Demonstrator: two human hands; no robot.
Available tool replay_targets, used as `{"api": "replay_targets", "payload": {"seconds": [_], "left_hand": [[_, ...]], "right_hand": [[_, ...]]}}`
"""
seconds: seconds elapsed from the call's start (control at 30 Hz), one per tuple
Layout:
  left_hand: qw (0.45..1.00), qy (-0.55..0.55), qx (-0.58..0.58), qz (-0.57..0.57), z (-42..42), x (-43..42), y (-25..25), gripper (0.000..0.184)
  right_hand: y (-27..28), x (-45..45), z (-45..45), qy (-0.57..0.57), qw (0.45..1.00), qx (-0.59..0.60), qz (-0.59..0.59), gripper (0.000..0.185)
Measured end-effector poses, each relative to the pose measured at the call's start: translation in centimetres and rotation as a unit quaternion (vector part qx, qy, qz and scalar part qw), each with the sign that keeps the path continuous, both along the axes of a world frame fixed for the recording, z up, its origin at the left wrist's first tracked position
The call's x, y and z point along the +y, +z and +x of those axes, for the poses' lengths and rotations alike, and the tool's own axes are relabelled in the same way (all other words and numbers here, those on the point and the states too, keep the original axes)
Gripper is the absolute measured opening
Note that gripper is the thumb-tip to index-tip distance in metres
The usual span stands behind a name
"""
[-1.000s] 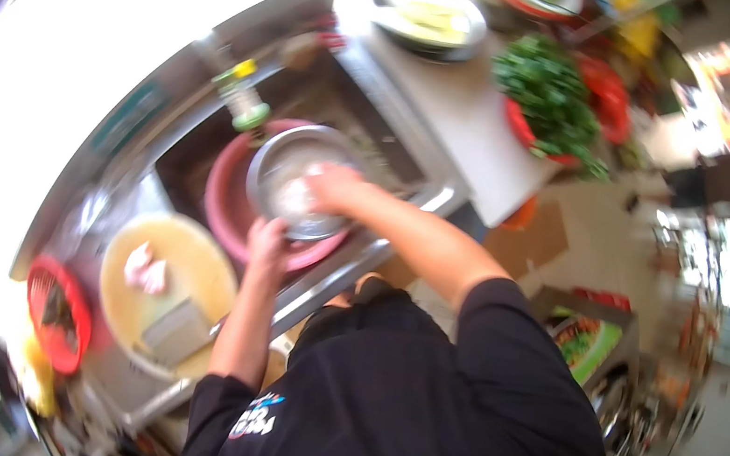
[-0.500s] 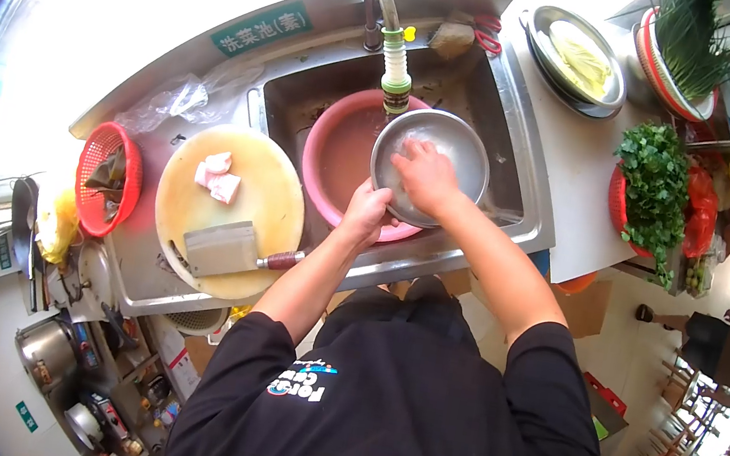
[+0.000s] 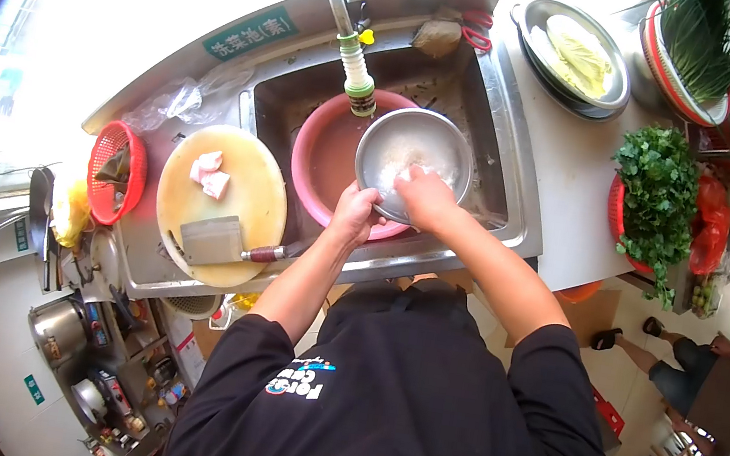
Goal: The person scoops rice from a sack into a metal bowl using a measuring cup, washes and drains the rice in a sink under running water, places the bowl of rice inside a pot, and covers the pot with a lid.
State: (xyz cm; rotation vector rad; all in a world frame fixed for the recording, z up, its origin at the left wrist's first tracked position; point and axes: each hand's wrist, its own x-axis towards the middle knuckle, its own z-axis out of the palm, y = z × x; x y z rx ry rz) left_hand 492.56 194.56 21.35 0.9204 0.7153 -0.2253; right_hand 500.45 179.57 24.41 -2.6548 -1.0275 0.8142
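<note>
A round metal bowl (image 3: pixel 459 144) is tilted over the right part of a pink basin (image 3: pixel 304 155), which stands in the sink and contains cloudy brownish water. My left hand (image 3: pixel 355 214) grips the bowl's near-left rim. Inside the bowl, my right hand (image 3: pixel 428 202) has its fingers curled down among pale, whitish contents too blurred to name; the fingertips are partly hidden. Above the basin hangs a tap (image 3: pixel 357 76) with a green and white nozzle. To the left, a round cutting board (image 3: pixel 254 164) carries pale pinkish-white pieces (image 3: pixel 211 173) and a cleaver (image 3: pixel 214 241).
A red basket (image 3: pixel 132 179) stands left of the board, near a crumpled clear bag (image 3: pixel 181 101). Right of the sink are a metal dish with cabbage (image 3: pixel 578 54) and leafy greens (image 3: pixel 657 201). Another person (image 3: pixel 717 399) is on the floor at far right.
My right hand has moved lower toward the bowl's near side, its fingers more curled. The whole view has shifted slightly. The other person at far right has moved.
</note>
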Motion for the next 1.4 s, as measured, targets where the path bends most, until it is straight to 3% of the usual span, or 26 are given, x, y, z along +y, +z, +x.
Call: {"api": "replay_targets", "payload": {"seconds": [0.07,0.17,0.27,0.37,0.43,0.57,0.63,0.83,0.9,0.93,1.07,1.13,1.23,1.4], "left_hand": [[1.000,0.000,0.006,0.000,0.0,-0.3,0.7,0.027],[1.000,-0.003,0.002,-0.014,0.3,-0.8,0.7,0.029],[1.000,0.001,-0.008,-0.020,0.3,-1.3,0.4,0.029],[1.000,0.011,-0.008,-0.014,0.3,-1.5,0.1,0.025],[1.000,0.019,-0.011,-0.021,0.3,-1.9,0.0,0.023],[0.999,0.032,0.007,-0.020,0.5,-1.9,0.1,0.023],[0.999,0.023,-0.007,-0.023,0.4,-2.3,-0.1,0.030],[1.000,0.003,-0.001,-0.013,0.1,-1.7,-0.3,0.026],[1.000,0.003,-0.002,-0.012,0.1,-1.7,-0.5,0.026],[1.000,0.003,-0.002,-0.008,0.0,-1.5,-0.6,0.026],[1.000,-0.009,-0.021,-0.019,0.3,-1.7,1.0,0.026],[1.000,-0.009,-0.015,-0.012,0.5,-1.6,1.3,0.026],[1.000,-0.004,-0.024,-0.016,0.5,-1.5,0.6,0.027],[1.000,-0.002,-0.013,-0.021,0.6,-1.6,0.4,0.026]], "right_hand": [[-0.5,0.6,-0.2,0.024,1.000,0.011,0.005,0.043],[-2.2,2.3,0.4,0.027,0.994,0.009,0.108,0.035],[-3.9,3.7,2.6,0.076,0.989,-0.106,0.071,0.024],[-3.2,2.0,4.3,0.105,0.973,-0.202,0.032,0.025],[-0.9,0.3,4.5,0.114,0.978,-0.175,0.001,0.028],[-0.2,-1.2,3.5,0.002,0.998,-0.038,-0.041,0.028],[-1.4,-2.3,2.5,-0.018,0.999,-0.030,-0.016,0.042],[-1.8,-0.8,0.5,-0.024,0.999,0.019,-0.024,0.036],[-1.5,-0.1,0.4,-0.040,0.996,0.050,0.061,0.032],[-1.4,0.5,0.6,-0.004,0.991,-0.008,0.136,0.029],[-0.4,1.6,1.7,0.034,0.992,-0.041,0.111,0.039],[-0.6,1.7,2.8,0.061,0.987,-0.127,0.075,0.036],[-1.4,0.4,3.2,0.025,0.982,-0.170,0.077,0.036],[-0.8,-1.7,1.1,-0.027,0.995,-0.093,0.040,0.045]]}}
